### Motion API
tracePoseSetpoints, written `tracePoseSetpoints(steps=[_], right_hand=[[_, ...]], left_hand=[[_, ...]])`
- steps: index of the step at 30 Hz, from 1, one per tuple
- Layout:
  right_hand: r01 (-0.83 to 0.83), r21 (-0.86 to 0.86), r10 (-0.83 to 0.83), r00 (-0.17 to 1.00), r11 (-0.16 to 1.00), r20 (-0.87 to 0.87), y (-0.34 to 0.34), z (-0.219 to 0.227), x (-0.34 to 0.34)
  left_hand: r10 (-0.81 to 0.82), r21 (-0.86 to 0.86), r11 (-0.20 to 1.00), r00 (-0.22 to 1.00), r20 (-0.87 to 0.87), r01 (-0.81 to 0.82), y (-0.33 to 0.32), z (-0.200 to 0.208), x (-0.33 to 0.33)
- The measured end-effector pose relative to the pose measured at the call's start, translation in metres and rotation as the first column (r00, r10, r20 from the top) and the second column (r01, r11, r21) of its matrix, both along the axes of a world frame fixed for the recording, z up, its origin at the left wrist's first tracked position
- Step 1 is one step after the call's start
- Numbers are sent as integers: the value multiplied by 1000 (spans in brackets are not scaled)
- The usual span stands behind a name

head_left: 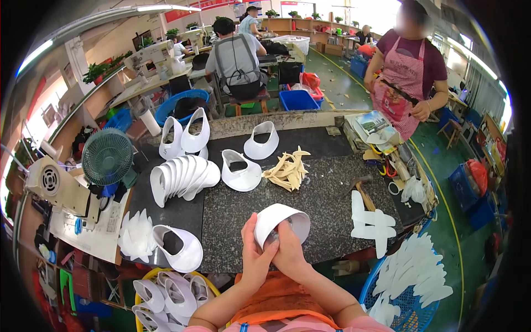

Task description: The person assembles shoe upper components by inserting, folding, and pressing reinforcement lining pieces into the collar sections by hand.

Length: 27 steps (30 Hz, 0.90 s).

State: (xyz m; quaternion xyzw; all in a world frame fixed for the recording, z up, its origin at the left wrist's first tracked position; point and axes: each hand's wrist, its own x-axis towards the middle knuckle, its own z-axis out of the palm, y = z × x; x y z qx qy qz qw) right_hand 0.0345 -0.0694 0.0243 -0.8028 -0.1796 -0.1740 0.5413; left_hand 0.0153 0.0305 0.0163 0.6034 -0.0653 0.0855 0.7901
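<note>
From my remote post I read both hands as occupied, curled in on one white shoe upper (282, 212) just above the near edge of the bench (329, 232). Left hand (256, 261) lies along its left outer wall, fingers pointing away from the body; right hand (291, 255) sits under the near side, fingertips reaching into the opening. Neither hand is spread wide; both are narrowed on the piece.

Key relation: upper lies straight ahead of the wrists, between and beyond the palms. I judge its long axis to run roughly left to right, right end slightly lower. Neither hand is clearly nearer; both touch it. A greyish patch shows inside, too small for me to identify.

Materials: upper smooth, faintly glossy, leather-like, bent into a stiff band. Bench top dark, speckled, stone-like. Beyond the hands, a loose heap of tan curved strips (286, 170), thin and pointed. Left of that, a nested row of white uppers (185, 176), ribbed like a shell. To the right, flat matte white pieces (371, 222) overlap beside a wooden-handled hammer (363, 195)
</note>
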Motion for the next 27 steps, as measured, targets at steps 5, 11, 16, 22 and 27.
tracePoseSetpoints(steps=[5, 11, 16, 22, 27], right_hand=[[92, -149, -69, 986, 985, 151, -5, -13, 6], [42, -292, -1, 990, 955, 138, -8, -35, 4], [157, -424, -71, 975, 892, 211, -8, -42, 7], [47, -579, 83, 977, 814, 196, -11, -48, 7], [38, -578, 124, 963, 815, 238, -14, -56, 15]], left_hand=[[-70, -148, 987, 996, -59, 61, 3, -4, -2], [-67, -215, 976, 978, -195, 24, 7, -23, 3], [-33, -176, 984, 987, -157, 5, 5, -47, 2], [145, 455, 876, 987, 73, -162, 33, -56, 8], [3, 763, 603, 957, 289, -233, 44, -37, 5]])
